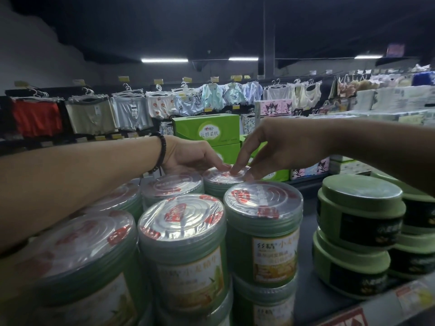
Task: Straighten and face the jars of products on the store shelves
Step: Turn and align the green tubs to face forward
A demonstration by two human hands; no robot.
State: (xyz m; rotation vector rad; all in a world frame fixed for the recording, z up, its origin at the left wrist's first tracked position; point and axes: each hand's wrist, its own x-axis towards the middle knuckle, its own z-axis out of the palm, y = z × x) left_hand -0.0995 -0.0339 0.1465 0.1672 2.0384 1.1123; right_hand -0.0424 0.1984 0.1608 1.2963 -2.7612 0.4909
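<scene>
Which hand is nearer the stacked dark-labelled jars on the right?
Right. The right hand touches the rear jar on its lid, left of the dark-labelled jars; the left hand rests on that lid's left side, farther away.

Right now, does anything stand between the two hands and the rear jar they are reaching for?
Nothing visible does. The left hand and right hand both have fingertips on the lid of the rear jar, reaching over the nearer jars in front of it.
</scene>
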